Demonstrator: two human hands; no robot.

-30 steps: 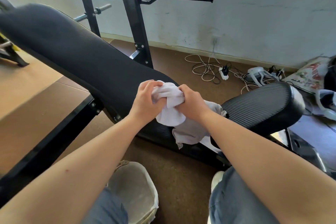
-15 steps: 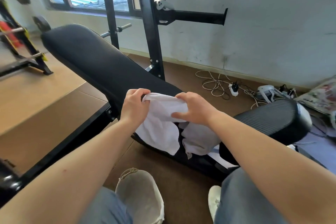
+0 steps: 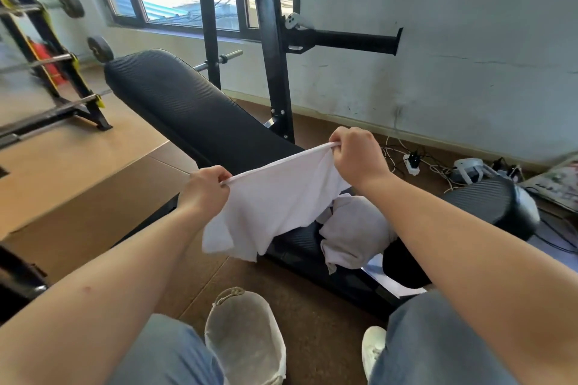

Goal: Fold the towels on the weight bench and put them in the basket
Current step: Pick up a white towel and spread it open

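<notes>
A white towel (image 3: 275,200) hangs spread out in the air above the black weight bench (image 3: 194,109). My left hand (image 3: 205,191) pinches its left top corner and my right hand (image 3: 356,156) pinches its right top corner, so the top edge is stretched taut between them. A second, crumpled white towel (image 3: 353,231) lies on the bench below my right forearm. The pale woven basket (image 3: 247,334) stands on the floor between my knees, and nothing shows inside it.
The black rack upright (image 3: 272,50) and its padded bar (image 3: 350,40) rise behind the bench. A barbell stand (image 3: 53,72) is at the left. Cables, a power strip (image 3: 413,162) and a headset (image 3: 469,169) lie by the wall. My white shoe (image 3: 372,350) is near the basket.
My hands have moved apart and lifted, opening the bunched towel into a flat hanging sheet. The view has tilted up, showing more of the bench and window.
</notes>
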